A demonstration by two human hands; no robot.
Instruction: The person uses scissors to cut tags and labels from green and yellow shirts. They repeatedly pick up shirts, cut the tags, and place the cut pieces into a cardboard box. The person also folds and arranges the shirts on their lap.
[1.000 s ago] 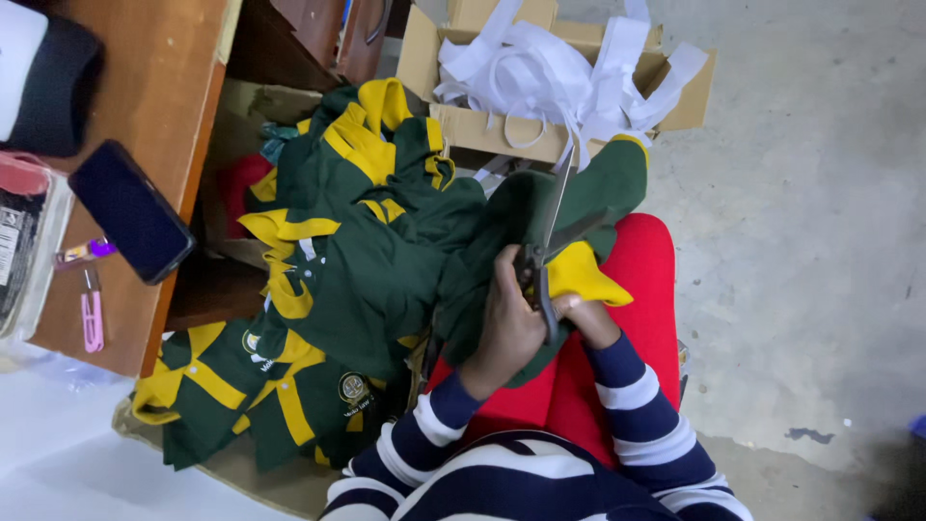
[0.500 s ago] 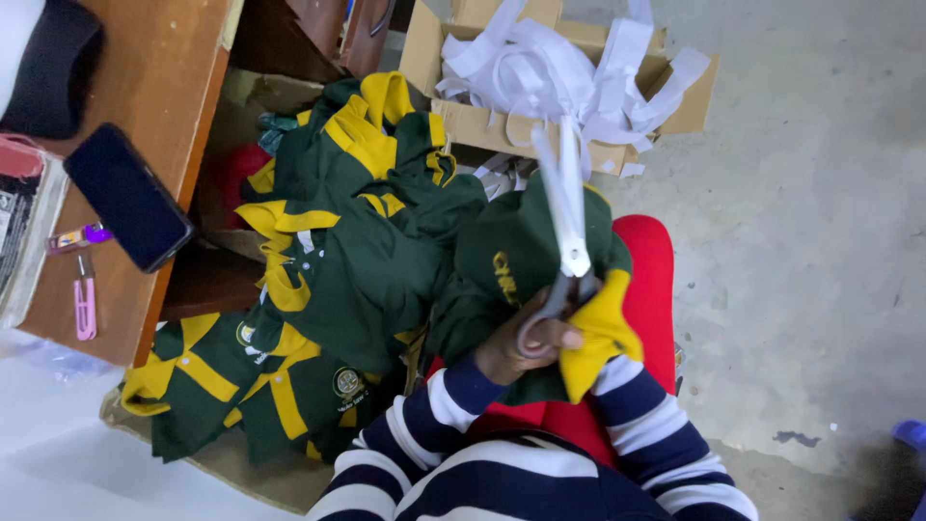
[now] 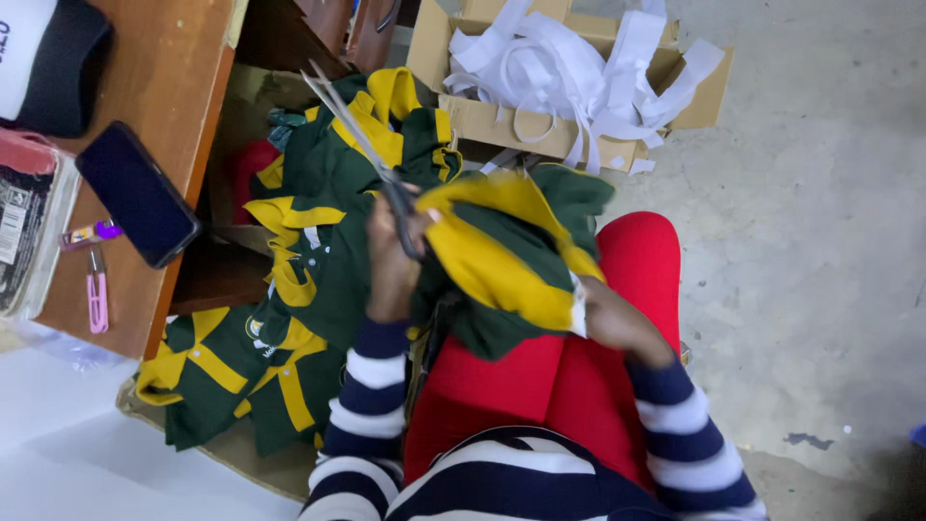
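Note:
My left hand (image 3: pixel 390 266) is closed around the handles of a pair of scissors (image 3: pixel 353 123); the blades point up and to the left, away from the cloth. In my lap, over my red trousers (image 3: pixel 540 378), lies a green and yellow garment (image 3: pixel 502 262) with its yellow side up. Its right edge is gripped by my right hand (image 3: pixel 617 324), which the cloth partly covers.
A pile of matching green and yellow garments (image 3: pixel 289 289) lies on the floor at my left. Behind the garment stands a cardboard box (image 3: pixel 482 122) full of white strips (image 3: pixel 559 68). A wooden table (image 3: pixel 164 87) at left carries a dark phone (image 3: pixel 137 193) and a pink clip (image 3: pixel 96 301).
A white strip that ran from the garment up to the box is gone from my hands. The scissors swung up and to the left. The garment has been turned, yellow side up.

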